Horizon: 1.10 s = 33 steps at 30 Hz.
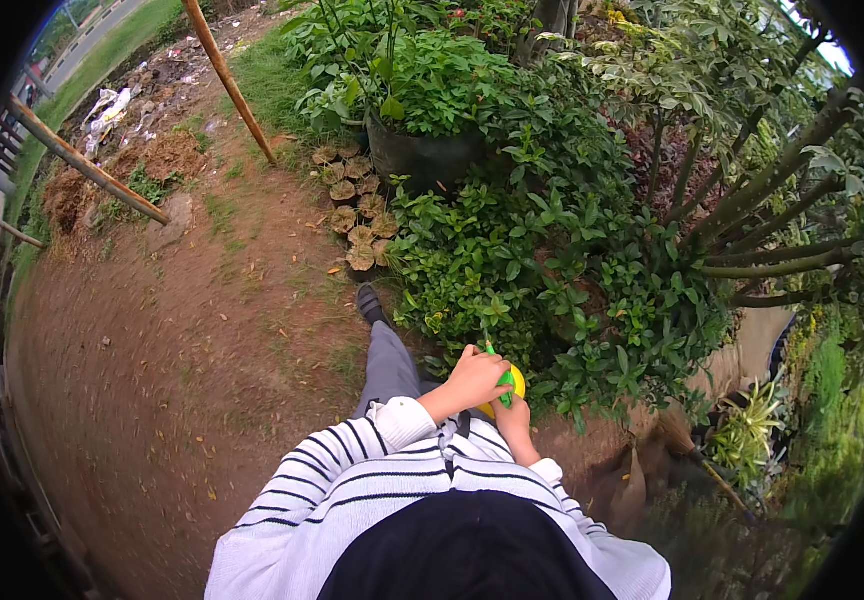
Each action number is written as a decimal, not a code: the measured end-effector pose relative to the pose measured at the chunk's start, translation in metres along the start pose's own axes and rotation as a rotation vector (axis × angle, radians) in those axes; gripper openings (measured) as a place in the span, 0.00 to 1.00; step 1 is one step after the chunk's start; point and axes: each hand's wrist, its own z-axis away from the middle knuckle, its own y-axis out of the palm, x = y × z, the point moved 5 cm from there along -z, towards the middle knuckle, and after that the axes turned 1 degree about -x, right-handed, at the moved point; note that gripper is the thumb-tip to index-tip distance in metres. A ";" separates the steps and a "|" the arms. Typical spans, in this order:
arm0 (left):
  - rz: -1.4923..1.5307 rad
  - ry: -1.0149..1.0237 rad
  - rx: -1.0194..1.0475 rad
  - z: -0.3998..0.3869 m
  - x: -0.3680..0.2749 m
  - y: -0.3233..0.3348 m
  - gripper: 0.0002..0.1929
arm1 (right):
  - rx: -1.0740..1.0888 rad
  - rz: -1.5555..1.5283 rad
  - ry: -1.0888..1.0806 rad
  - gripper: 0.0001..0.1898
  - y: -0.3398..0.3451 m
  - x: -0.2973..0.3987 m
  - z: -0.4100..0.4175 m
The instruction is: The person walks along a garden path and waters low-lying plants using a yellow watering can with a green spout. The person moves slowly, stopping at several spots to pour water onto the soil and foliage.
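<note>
In front of my waist, my left hand [473, 379] lies over the top of a green nozzle head [506, 380], its fingers bent around it. A narrow tip on the head points away from me towards the leaves. Beneath it shows a rounded yellow container [519, 384], the two together looking like a hand sprayer. My right hand [513, 420] grips the same sprayer from the near side, lower down. My hands and wrists hide most of the container. Just beyond the tip grows a dense bed of leafy green shrubs [477, 285].
Several small plant bags with dry tops [360, 236] stand by a large dark planter [424, 154]. Wooden poles [229, 82] lean over the bare soil [176, 337] at left. Thick branches [777, 262] spread at right, above a broom [676, 431].
</note>
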 end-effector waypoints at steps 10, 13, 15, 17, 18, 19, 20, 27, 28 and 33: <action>-0.182 0.157 -0.090 -0.024 -0.026 -0.010 0.17 | -0.135 -0.231 0.005 0.22 -0.002 -0.002 -0.010; -0.214 0.179 -0.133 -0.023 -0.026 -0.014 0.16 | -0.126 -0.208 0.003 0.23 -0.006 0.012 -0.008; -0.243 0.161 -0.112 -0.023 -0.026 -0.015 0.16 | -0.128 -0.188 0.010 0.25 0.002 0.003 -0.013; -0.246 0.164 -0.100 -0.021 -0.027 -0.014 0.16 | -0.124 -0.183 0.018 0.26 0.007 -0.006 -0.017; -0.246 0.163 -0.090 -0.020 -0.026 -0.014 0.16 | -0.114 -0.188 0.024 0.26 0.008 -0.005 -0.014; -0.253 0.158 -0.071 -0.019 -0.026 -0.014 0.17 | -0.106 -0.194 0.030 0.27 0.008 -0.003 -0.011; -0.260 0.154 -0.052 -0.019 -0.025 -0.014 0.18 | -0.111 -0.192 0.042 0.26 0.008 -0.002 -0.009; -0.259 0.186 -0.075 -0.009 -0.030 -0.010 0.17 | -0.211 -0.262 -0.048 0.22 0.010 -0.001 0.005; -0.264 0.180 -0.052 -0.009 -0.030 -0.010 0.18 | -0.212 -0.272 -0.049 0.22 0.011 -0.002 0.005; -0.273 0.191 -0.019 -0.007 -0.033 -0.009 0.20 | -0.222 -0.276 -0.039 0.23 0.009 0.001 0.011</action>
